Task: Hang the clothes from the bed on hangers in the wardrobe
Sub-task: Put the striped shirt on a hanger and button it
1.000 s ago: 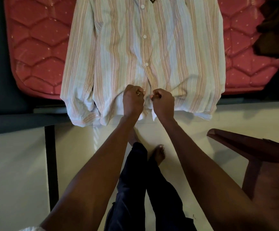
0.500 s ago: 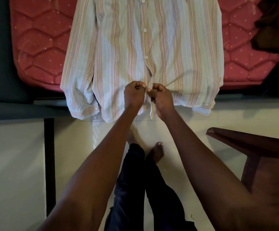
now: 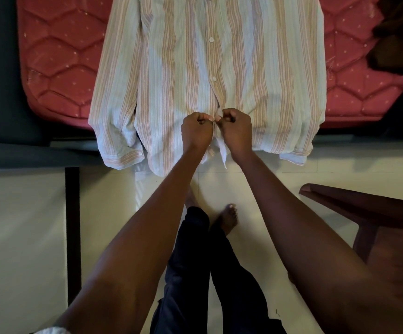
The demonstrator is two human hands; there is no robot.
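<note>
A striped white-and-pink button shirt lies flat, front up, on the red quilted mattress, its hem and cuffs hanging over the bed's near edge. My left hand pinches the left side of the front placket just below the lowest fastened button. My right hand pinches the right side of the placket, the two sets of knuckles almost touching. Below my hands the shirt front hangs open. The shirt's collar lies beyond the frame's top edge. No hanger and no wardrobe are in view.
A dark garment lies at the mattress's right end. A brown wooden chair stands on the pale tiled floor at the right. A dark bed frame runs along the left, with a black leg below it. My legs and bare feet stand underneath.
Both hands have moved up the placket from the hem towards the buttons, staying close together on the fabric. The view has tilted down a little, hiding more of the shirt's top.
</note>
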